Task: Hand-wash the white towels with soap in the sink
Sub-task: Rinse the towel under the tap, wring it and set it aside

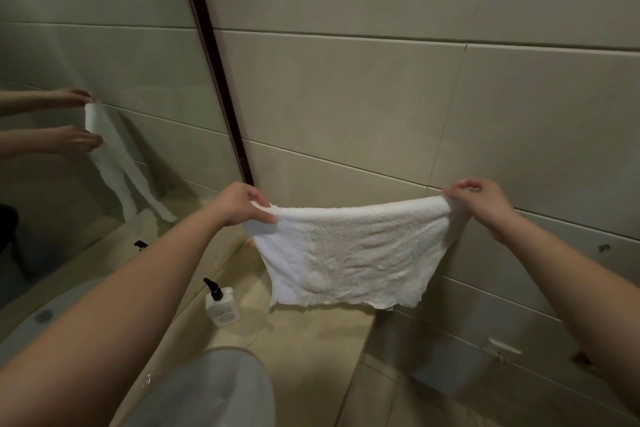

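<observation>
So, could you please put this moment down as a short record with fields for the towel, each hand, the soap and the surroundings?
towel: white towel stretched out flat in the air, in front of the tiled wall
left hand: left hand pinches one top corner
right hand: right hand pinches the other top corner
soap: pump bottle upright on the counter, below the towel
mirror: mirror on the left reflects hands and towel

towel [349,253] stretched between both hands, soap bottle [221,305] below on counter [311,340]
</observation>
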The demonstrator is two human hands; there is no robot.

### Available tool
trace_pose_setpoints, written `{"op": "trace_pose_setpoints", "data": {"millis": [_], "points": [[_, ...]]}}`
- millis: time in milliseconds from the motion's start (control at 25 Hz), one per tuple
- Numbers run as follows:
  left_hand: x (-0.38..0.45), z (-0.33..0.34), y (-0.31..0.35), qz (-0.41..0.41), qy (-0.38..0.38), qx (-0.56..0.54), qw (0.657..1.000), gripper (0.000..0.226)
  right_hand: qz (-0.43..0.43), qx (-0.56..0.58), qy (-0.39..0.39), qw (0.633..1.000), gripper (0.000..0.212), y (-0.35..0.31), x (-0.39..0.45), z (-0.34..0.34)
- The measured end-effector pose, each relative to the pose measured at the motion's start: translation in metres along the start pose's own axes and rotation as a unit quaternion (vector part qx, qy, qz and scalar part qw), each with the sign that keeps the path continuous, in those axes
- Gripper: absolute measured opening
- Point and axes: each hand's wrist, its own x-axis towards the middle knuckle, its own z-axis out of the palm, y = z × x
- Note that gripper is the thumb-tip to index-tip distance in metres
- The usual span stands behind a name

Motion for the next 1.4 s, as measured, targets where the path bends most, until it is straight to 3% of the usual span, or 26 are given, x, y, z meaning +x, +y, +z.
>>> {"op": "trace_pose_setpoints", "data": {"millis": [120,280,480,640,960,1120,1240,1400], "points": [[0.002,-0.001,0.000,0.016,0.038,0.047,0.998,0.023,-0.078,-0.102,-0.095,0.987,0.018,-0.010,-0.005,-0.011],[0.005,-0.004,-0.002,0.056,0.070,0.043,0.995,0.025,-0.149,-0.270,-0.099,0.946,0.021,-0.010,0.005,-0.018],[0.006,-0.005,-0.002,0.074,0.040,0.016,0.996,0.027,-0.135,-0.256,-0.043,0.956,0.020,-0.011,0.014,-0.013],[0.007,-0.004,0.001,0.089,0.090,-0.031,0.991,0.023,-0.154,-0.266,-0.038,0.951,0.026,-0.019,0.018,-0.013],[0.004,0.038,0.022,-0.032,0.096,-0.261,0.960,0.030,-0.045,-0.225,-0.056,0.972,0.037,-0.044,0.017,0.029],[-0.005,0.073,0.057,-0.065,0.099,-0.353,0.928,0.019,0.039,-0.090,-0.124,0.987,0.033,-0.061,-0.011,0.060],[-0.016,0.091,0.089,-0.057,0.077,-0.408,0.908,0.018,0.078,0.018,-0.196,0.977,0.024,-0.075,-0.034,0.085],[-0.026,0.102,0.118,-0.013,0.054,-0.457,0.888,0.022,0.080,0.097,-0.218,0.968,0.022,-0.092,-0.054,0.104]]}}
